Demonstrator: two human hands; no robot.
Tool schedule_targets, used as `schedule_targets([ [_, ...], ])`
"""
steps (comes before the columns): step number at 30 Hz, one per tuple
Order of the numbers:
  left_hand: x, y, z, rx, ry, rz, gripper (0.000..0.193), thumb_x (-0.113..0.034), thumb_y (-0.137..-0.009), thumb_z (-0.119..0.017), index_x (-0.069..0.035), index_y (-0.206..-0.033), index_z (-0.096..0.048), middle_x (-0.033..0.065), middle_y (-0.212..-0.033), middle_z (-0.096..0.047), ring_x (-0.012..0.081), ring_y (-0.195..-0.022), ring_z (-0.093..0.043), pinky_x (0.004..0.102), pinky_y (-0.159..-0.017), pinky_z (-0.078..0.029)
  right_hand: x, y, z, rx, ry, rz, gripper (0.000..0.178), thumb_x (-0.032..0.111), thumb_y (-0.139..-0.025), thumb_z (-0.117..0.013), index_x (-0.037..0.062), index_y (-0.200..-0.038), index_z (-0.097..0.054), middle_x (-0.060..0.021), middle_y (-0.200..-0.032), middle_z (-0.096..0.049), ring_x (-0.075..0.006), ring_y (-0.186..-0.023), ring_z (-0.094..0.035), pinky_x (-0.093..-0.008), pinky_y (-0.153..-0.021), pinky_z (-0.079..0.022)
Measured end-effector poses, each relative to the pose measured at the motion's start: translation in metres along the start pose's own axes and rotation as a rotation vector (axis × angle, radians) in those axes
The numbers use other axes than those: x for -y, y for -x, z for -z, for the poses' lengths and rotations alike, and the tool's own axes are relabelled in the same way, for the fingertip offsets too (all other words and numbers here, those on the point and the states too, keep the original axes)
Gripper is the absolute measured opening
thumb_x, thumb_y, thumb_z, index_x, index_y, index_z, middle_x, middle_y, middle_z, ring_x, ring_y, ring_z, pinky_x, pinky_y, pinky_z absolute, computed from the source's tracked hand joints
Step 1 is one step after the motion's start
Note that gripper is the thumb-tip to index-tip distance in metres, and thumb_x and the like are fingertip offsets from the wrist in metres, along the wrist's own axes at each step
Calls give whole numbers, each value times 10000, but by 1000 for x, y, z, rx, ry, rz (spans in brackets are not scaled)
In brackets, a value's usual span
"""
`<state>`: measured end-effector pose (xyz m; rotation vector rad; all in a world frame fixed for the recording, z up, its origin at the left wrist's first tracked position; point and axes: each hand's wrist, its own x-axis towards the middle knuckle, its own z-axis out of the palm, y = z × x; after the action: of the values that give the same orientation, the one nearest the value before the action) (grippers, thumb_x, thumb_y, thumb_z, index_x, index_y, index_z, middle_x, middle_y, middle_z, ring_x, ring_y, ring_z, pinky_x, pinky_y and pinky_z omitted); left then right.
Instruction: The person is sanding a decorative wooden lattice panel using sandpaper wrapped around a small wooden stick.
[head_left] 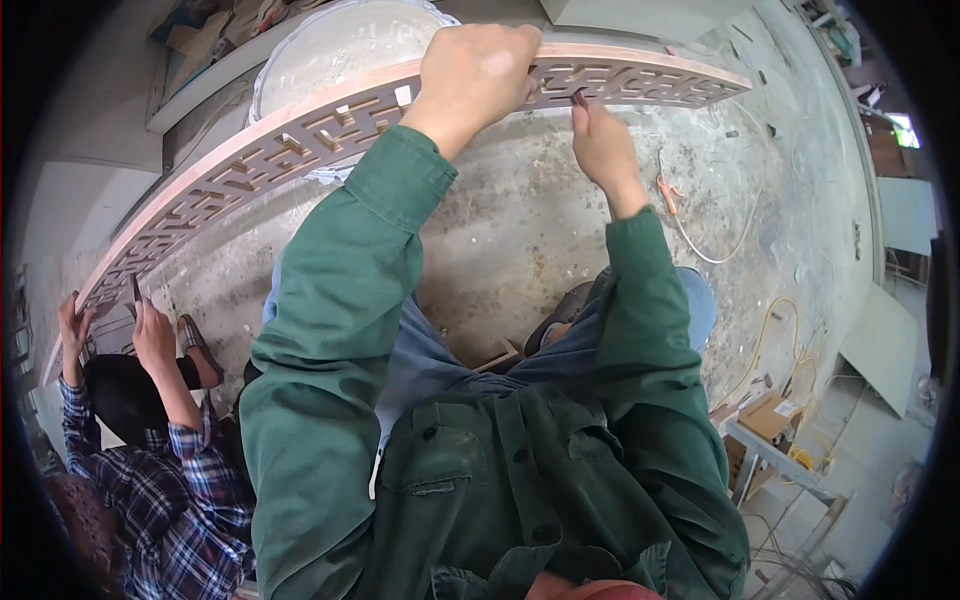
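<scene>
A long wooden lattice panel (325,133) with a cut-out geometric pattern stretches across the far side, standing on edge. My left hand (475,75) is closed over its pale upper edge, near the middle. To the right, my right hand (605,150) is closed round a thin dark reddish strip or tool (579,97), whose tip reaches into the panel's openings. Its exact kind is too small to make out. At the panel's left end, a co-worker's hands (155,335) touch the lattice, one of them holding a similar thin dark tool (136,288).
A round whitish table or tub top (340,45) lies beyond the panel. On the stained floor at right are an orange-handled air gun (669,195) with a pale hose and a yellow hose (765,330). A cardboard box (768,414) sits on a stand at lower right. The co-worker crouches at left.
</scene>
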<state>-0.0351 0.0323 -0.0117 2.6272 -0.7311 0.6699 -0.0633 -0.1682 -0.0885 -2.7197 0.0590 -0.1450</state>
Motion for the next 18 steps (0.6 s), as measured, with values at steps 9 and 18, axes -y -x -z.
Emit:
schedule_targets([
  [9, 1, 3, 1, -27, -3, -30, 269, -238, -655, -751, -81, -797, -585, 110, -673, -631, 313, -681, -641, 425, -582, -498, 5, 23, 25, 57, -42, 50, 308, 292, -961, -439, 20, -932, -581, -261, -830, -645, -457, -800, -617, -540, -724, -478],
  [18, 2, 1, 4, 67, -46, 15, 279, -269, -672, -750, -96, -799, -572, 90, -685, -638, 313, -676, -636, 419, -567, -487, -17, 2, 2, 425, -729, -248, 295, 299, -965, -451, 23, -968, -555, -112, -637, -568, -300, -492, -535, -447, -463, -404],
])
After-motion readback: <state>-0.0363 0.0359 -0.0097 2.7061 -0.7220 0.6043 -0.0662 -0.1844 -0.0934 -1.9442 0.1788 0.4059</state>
